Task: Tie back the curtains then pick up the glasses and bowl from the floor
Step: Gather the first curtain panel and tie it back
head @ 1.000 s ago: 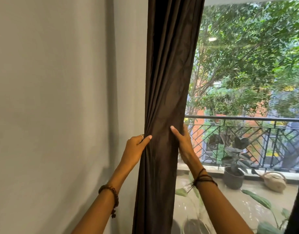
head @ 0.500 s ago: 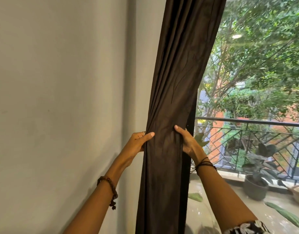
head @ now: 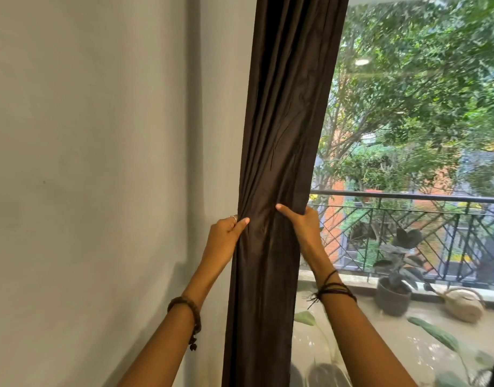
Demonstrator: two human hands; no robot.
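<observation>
A dark brown curtain (head: 285,135) hangs gathered in a narrow column between the wall and the window. My left hand (head: 226,236) grips its left edge at mid height, thumb across the front of the cloth. My right hand (head: 301,222) grips the right edge at the same height, thumb in front and fingers wrapped behind. The fabric is bunched between the two hands. No glasses, bowl or tie-back show in this view.
A plain pale wall (head: 100,163) fills the left half. Through the glass on the right lie a balcony railing (head: 407,198), a potted plant (head: 393,291), a watering can (head: 463,304) and trees. Leaves of an indoor plant (head: 433,333) show at the lower right.
My hands have drawn closer together, squeezing the curtain into a narrower bundle. The view has swung slightly, showing more of the balcony.
</observation>
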